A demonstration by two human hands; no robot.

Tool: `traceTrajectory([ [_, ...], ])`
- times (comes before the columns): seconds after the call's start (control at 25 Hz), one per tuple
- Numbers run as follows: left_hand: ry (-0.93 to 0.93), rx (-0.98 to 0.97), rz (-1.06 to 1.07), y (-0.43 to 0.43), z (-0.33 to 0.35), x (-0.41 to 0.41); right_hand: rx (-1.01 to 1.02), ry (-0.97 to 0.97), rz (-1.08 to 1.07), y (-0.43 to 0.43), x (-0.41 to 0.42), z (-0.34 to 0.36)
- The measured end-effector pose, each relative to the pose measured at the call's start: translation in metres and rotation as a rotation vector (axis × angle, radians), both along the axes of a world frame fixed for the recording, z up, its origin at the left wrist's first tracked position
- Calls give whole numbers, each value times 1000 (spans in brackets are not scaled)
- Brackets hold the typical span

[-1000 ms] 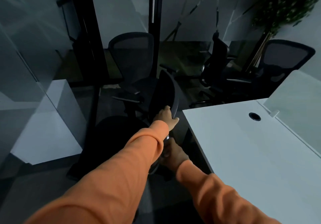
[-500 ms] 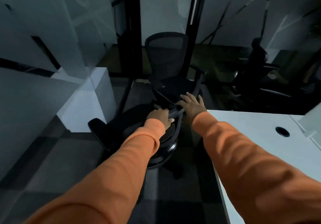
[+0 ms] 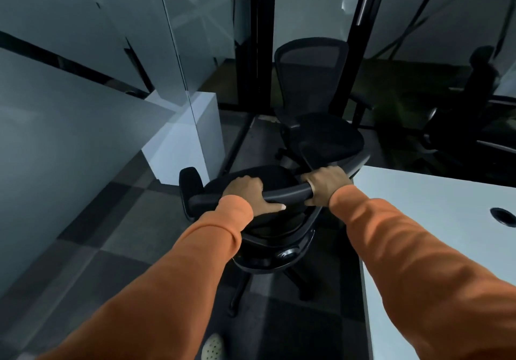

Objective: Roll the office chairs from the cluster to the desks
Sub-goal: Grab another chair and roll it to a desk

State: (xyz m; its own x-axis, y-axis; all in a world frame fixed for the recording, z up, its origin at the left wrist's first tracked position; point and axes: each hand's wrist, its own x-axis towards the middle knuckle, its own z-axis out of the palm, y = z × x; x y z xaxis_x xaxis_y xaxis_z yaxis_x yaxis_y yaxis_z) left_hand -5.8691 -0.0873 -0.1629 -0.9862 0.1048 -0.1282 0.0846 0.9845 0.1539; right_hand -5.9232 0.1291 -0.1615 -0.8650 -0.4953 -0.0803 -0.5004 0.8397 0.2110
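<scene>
Backrest top of near office chair (image 3: 284, 192) is gripped by L hand (image 3: 245, 192) and R hand (image 3: 325, 183), fingers curled round it, just beside white desk (image 3: 446, 192).

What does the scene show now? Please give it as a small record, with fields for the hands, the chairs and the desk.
left hand: grips the top rail of the near chair
right hand: grips the same rail, further right
near chair: black, in front of the person, beside the desk's left edge
second chair: black mesh back, behind the near one, by the glass wall
desk: white, at right, with a round cable hole
floor: dark checked carpet tiles
</scene>
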Motion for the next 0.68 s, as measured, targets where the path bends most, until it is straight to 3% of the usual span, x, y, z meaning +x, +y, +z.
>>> traceTrajectory([
  [0.2,0,-207,-159,18,3,30,-26,19,-48,-7,47,-1],
  [0.68,95,-91,-322,-44,-9,115,-39,34,-329,-63,166,-1],
])
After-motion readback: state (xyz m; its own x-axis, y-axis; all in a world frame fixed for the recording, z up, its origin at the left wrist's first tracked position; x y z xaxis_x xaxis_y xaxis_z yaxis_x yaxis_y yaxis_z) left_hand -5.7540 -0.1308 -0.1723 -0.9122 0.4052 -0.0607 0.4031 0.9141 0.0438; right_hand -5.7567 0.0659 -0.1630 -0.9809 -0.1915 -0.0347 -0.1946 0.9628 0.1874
